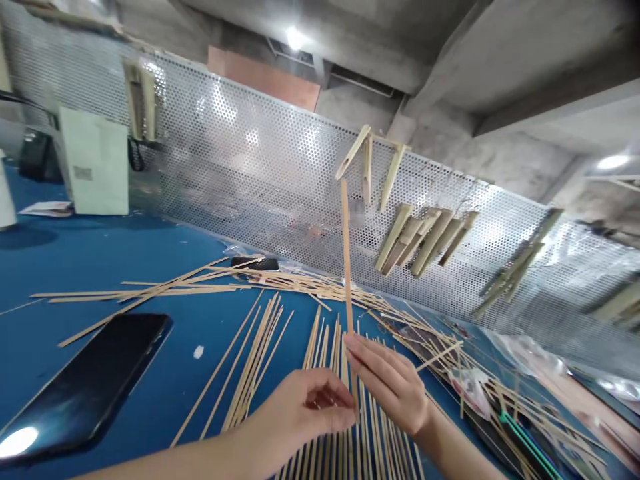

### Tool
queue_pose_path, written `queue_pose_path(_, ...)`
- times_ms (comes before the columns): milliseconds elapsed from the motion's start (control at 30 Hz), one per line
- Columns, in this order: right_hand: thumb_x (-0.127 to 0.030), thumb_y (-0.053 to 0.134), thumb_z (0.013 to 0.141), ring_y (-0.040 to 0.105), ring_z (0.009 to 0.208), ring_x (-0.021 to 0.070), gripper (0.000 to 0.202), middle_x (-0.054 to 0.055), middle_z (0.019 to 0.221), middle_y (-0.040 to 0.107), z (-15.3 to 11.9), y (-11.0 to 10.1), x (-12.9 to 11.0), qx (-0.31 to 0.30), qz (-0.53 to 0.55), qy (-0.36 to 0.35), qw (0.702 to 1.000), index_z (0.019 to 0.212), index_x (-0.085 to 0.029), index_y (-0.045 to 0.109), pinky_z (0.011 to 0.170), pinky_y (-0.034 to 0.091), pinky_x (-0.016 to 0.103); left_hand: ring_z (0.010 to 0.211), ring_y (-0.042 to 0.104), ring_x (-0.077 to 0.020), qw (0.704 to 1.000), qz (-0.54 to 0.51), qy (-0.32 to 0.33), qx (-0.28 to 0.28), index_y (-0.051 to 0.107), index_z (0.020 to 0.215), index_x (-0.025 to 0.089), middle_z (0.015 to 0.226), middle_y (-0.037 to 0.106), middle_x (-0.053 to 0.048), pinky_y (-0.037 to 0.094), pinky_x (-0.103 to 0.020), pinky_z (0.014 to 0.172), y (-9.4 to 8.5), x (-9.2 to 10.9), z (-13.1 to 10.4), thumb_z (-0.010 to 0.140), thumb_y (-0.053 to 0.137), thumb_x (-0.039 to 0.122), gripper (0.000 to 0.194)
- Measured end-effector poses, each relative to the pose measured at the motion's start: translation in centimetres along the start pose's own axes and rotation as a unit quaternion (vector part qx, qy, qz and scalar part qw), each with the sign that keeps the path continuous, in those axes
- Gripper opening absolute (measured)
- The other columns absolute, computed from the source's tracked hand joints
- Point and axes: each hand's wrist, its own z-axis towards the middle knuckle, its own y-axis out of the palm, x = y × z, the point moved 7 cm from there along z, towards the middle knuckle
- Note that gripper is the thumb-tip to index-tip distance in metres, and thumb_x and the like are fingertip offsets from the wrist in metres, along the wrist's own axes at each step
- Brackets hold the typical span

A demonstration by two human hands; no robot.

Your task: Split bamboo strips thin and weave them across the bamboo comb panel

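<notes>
A flat bamboo strip (347,257) stands nearly upright in front of me, above the blue table. My right hand (390,383) grips it low down, its fingers pressed together against the strip. Close to the strip's lower end is my left hand (315,410), curled, thumb and fingertips brought together at the strip's edge. Beneath both hands, many thin bamboo strips (370,433) lie side by side in a row. A looser bunch of strips (257,357) lies left of them.
A black phone (85,380) lies on the blue table (165,253) at left. Scattered strips (300,283) cross behind. A perforated metal panel (260,173) holds bamboo pieces (425,240). At right are a plastic wrapper (473,393) and green tool (527,443); a pale box (97,163) stands back left.
</notes>
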Motion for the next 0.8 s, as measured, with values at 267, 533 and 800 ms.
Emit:
queue_pose_path(267,-0.003,0.047,0.087,0.054,0.113,0.0246,0.043,0.01,0.123,0.058,-3.2,-0.3,2.6,0.088,0.024,0.141,0.986,0.127,-0.019,0.052,0.091,0.052,0.039,0.061,0.047,-0.0111,0.996,0.06,0.058,0.001,0.059,0.072,0.015,0.064,0.055,0.001,0.034,-0.025,0.059,1.4,2.4,3.0,0.08,0.06,0.031,0.017)
queue_pose_path(533,-0.019,0.053,0.088,0.069,0.073,0.0187,0.016,0.008,0.083,0.071,-3.9,0.1,7.0,0.113,0.227,0.493,0.833,0.099,-0.016,0.064,0.066,0.059,0.031,0.068,0.054,-0.0129,0.991,0.084,0.075,0.069,0.061,0.074,0.015,0.069,0.059,-0.001,0.042,-0.026,0.068,-0.4,6.1,4.7,0.084,0.054,0.032,0.021)
queue_pose_path(800,-0.032,0.062,0.081,0.065,0.062,0.0122,0.017,0.004,0.069,0.07,-5.0,3.6,6.5,-0.016,0.45,0.579,0.679,0.08,-0.015,0.066,0.059,0.054,0.022,0.069,0.057,-0.0136,0.988,0.112,0.055,0.092,0.062,0.078,0.015,0.071,0.061,-0.002,0.046,-0.027,0.069,-2.1,5.5,5.6,0.082,0.056,0.031,0.018)
